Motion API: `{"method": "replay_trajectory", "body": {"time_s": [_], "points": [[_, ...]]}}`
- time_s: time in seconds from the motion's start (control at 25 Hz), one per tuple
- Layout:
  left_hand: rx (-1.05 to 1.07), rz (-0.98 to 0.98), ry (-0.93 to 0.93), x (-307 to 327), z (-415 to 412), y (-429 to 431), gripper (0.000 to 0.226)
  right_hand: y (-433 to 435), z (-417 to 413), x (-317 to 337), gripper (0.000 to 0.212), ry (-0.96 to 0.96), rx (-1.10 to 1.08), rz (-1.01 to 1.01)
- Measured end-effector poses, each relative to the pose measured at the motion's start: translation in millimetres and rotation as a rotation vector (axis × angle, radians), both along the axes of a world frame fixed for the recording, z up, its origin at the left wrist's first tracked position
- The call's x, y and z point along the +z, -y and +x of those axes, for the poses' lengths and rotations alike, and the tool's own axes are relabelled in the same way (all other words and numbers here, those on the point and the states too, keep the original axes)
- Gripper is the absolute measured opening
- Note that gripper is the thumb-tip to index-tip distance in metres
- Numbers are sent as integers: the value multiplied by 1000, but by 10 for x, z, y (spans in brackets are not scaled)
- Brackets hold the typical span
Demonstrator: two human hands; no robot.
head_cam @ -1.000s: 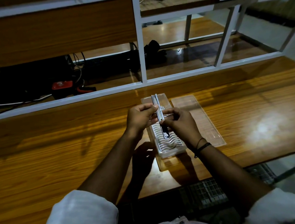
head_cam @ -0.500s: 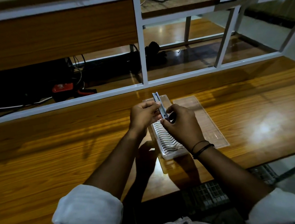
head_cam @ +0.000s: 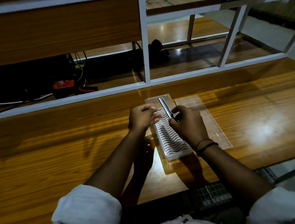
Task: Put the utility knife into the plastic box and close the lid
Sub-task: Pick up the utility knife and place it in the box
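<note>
A slim metal utility knife [head_cam: 165, 106] is held tilted above the open clear plastic box [head_cam: 170, 144], whose inside has wavy ribbed slots. My right hand [head_cam: 188, 123] pinches the knife's near, dark end. My left hand [head_cam: 142, 118] hovers just left of the knife with fingers curled, not touching it. The clear lid [head_cam: 212, 124] lies flat on the table to the right of the box, partly hidden by my right wrist.
The box sits on a wooden table [head_cam: 56, 159] near its front edge. A white metal frame [head_cam: 146, 56] rises behind it. Beyond the frame are cables and a red-and-black tool [head_cam: 66, 87] on the left.
My left hand has let go of the knife and drawn slightly left. The right hand now holds the knife alone, lifted a little above the box.
</note>
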State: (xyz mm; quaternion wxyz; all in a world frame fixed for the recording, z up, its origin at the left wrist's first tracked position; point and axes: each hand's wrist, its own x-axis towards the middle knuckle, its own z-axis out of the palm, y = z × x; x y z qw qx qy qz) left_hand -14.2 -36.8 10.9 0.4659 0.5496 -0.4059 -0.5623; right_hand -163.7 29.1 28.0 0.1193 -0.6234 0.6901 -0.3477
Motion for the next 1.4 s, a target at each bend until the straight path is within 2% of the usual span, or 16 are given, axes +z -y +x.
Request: {"method": "replay_trajectory", "body": {"time_s": [0.16,0.32,0.68,1.08,1.24,1.4], "points": [[67,6,189,-159,46,66,30,85,57,-130,17,-153,28,76],[33,-142,451,-280,87,4,33,124,155,-232,19,-305,42,160],[-59,-284,700,-254,90,-96,50,154,267,-412,22,-456,77,234],[-47,-283,710,-193,83,-181,53,171,255,-420,22,-436,98,254],[-58,-250,711,-192,83,-153,51,157,104,-319,19,-278,78,125],[-26,-322,743,-90,-50,-156,46,155,-227,-162,17,-142,-22,-53]]}}
